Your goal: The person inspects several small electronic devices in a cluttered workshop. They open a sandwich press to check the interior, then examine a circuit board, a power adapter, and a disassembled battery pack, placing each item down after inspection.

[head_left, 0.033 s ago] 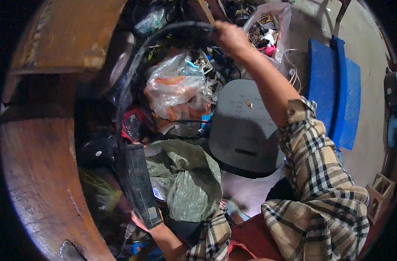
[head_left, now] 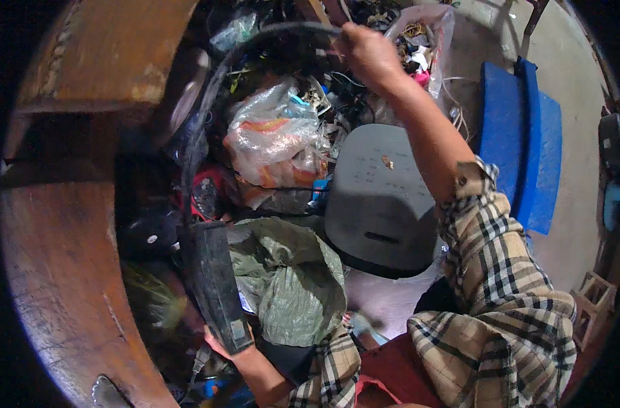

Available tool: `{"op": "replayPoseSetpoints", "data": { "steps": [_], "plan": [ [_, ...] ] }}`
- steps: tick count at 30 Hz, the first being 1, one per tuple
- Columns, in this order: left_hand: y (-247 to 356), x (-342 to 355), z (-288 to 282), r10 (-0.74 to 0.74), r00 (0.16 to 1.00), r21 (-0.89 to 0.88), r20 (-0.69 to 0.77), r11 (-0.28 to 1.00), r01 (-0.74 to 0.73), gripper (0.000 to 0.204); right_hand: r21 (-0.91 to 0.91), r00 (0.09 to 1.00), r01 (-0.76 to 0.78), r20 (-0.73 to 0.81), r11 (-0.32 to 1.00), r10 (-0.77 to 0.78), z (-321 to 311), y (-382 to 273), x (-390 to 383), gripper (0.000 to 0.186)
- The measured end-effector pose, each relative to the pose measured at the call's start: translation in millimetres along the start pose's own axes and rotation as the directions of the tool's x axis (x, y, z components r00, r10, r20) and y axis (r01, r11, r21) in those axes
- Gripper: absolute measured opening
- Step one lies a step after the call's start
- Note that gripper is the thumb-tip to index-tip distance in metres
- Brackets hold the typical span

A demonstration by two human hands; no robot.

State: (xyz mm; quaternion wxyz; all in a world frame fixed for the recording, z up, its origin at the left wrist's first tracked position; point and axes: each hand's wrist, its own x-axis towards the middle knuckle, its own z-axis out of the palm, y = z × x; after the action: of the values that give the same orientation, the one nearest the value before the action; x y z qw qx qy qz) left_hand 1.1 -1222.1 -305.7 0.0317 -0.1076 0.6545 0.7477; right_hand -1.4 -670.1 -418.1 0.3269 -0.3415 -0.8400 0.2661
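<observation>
My left hand is closed around the lower end of a long black box, mostly hidden under it. A thick black cable runs up from the box's far end and arcs over to the right. At the top, my right hand is closed in a fist on the cable's other end, arm stretched forward. Beside the box lies a crumpled grey-green woven sack. Beyond it, inside the cable's arc, sits a clear plastic bag with orange markings.
A grey plastic seat stands right of the sack. Further right are blue panels. A white bag of scraps sits at the top. Brown wooden furniture lines the left. A small wooden frame stands far right.
My right hand has moved a little to the right and away from me, and the cable's arc has risen with it. The left hand and box have hardly moved.
</observation>
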Motion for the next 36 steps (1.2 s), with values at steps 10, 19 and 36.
{"op": "replayPoseSetpoints", "data": {
  "steps": [10,19,36],
  "plan": [
    [-28,4,43,-0.152,0.850,-0.262,0.504,0.911,0.318,0.062,0.201,0.944,0.005,-0.324,0.980,0.062,-150,-8,-9,0.025],
    [-56,-18,155,-0.365,0.647,-0.082,0.669,0.829,0.553,0.068,0.448,0.753,-0.124,-0.539,0.886,0.378,-207,-47,-99,0.019],
    [-77,-94,288,-0.187,0.669,0.431,0.719,0.876,-0.219,0.054,0.530,0.482,-0.796,0.259,0.294,0.837,-194,0,-215,0.034]
  ]
}}
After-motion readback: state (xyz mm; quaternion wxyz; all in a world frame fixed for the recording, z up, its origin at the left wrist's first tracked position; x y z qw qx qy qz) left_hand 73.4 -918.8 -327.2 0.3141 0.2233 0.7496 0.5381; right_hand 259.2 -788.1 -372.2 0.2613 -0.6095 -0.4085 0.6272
